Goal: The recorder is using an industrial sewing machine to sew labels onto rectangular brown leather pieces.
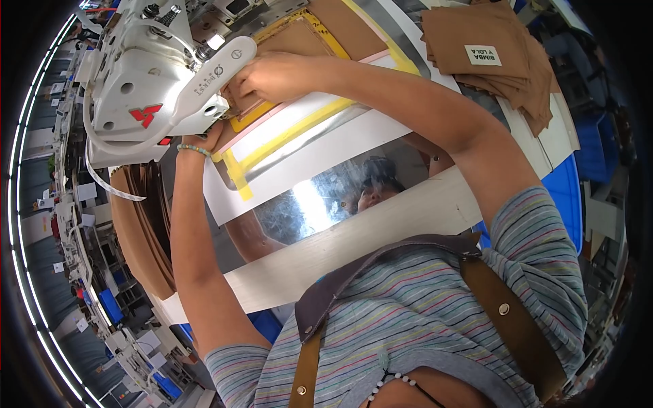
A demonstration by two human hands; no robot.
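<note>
My right hand (275, 76) reaches in beside the white head of a sewing machine (136, 81). Its fingers are curled together over a brown piece in a yellow-edged frame (246, 122); the fingertips are partly covered by the machine's lamp arm (216, 71), so what they grip is hidden. My left hand (212, 136) is tucked below the machine head, near the frame's near left corner, with most of its fingers out of sight. Beneath the frame lies a white sheet (320, 146) with yellow tape strips. More brown material (296, 37) shows inside the frame's far part.
Brown pieces (476, 41) with a white label lie stacked at the far right. Other brown pieces (139, 224) hang at the left table edge. A shiny metal plate (272, 214) and a pale table edge (354, 245) lie nearest me. Blue bins (568, 204) stand below.
</note>
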